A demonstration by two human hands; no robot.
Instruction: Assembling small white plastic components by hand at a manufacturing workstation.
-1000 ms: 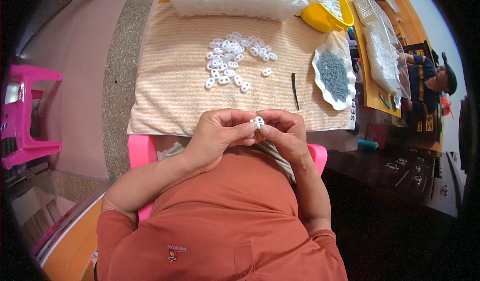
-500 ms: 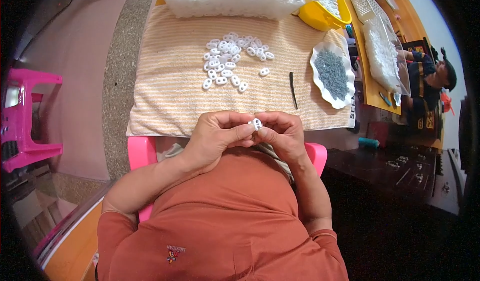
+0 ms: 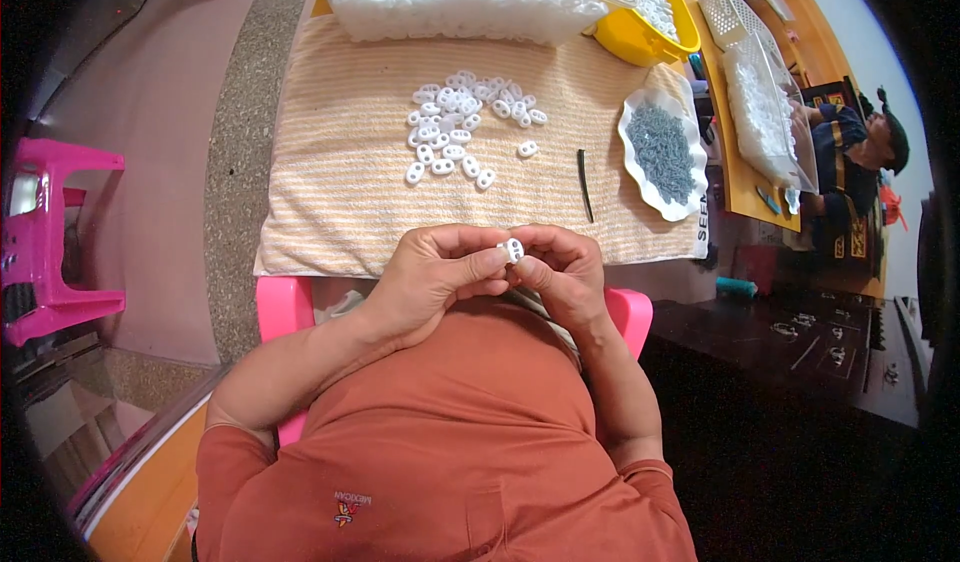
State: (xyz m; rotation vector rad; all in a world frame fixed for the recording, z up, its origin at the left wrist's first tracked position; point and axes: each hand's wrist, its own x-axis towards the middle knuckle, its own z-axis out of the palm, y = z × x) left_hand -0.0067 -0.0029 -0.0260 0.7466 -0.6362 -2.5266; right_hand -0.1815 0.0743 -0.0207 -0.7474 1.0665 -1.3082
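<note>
A small white oval plastic piece with two dark holes (image 3: 514, 250) is pinched between both hands, just off the near edge of the towel. My left hand (image 3: 438, 267) grips it from the left, thumb and fingertips closed. From the other side, my right hand (image 3: 563, 274) holds it the same way; the fingers hide part of the piece. Ahead of the hands, a loose heap of similar white two-holed pieces (image 3: 443, 127) lies on the striped towel (image 3: 340, 182). One such piece (image 3: 527, 149) sits apart. To its right lies a thin black stick (image 3: 585, 186).
A scalloped white plate (image 3: 636, 178) of small grey pieces (image 3: 660, 152) rests at the towel's right. Behind stand a clear bin (image 3: 460, 7) of white pieces and a yellow basin (image 3: 635, 44). Another person (image 3: 855, 147) sits at the far right. A pink stool (image 3: 60, 232) stands left.
Both hands keep their hold in nearly the same place. The white piece has turned slightly between the fingertips, and its two holes show more plainly.
</note>
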